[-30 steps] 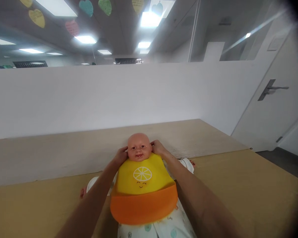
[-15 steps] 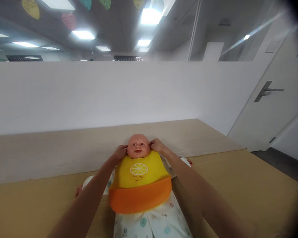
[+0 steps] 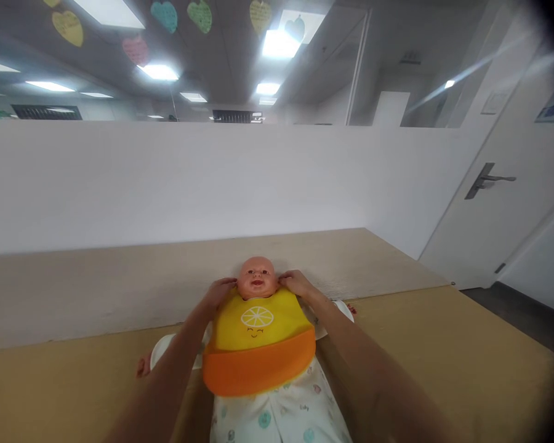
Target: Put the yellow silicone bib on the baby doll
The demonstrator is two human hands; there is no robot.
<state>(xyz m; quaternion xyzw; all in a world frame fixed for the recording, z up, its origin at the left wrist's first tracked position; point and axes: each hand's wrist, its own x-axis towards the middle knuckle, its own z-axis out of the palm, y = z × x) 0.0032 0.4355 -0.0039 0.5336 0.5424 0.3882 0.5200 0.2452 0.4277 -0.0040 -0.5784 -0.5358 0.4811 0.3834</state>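
On table [image 3: 443, 344]: we count one doll [image 3: 257, 280], one bib [image 3: 257, 344].
Left hand [image 3: 219, 290]: curled, gripping bib's neck edge.
Right hand [image 3: 296, 283]: same, opposite side.

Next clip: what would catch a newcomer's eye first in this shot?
A baby doll lies face up on the wooden table, low in the middle of the view, wearing a bright yellow and orange bib with a lemon-slice face. The left hand and right hand rest at either side of its neck, at the bib's top corners. Paper hearts hang overhead.
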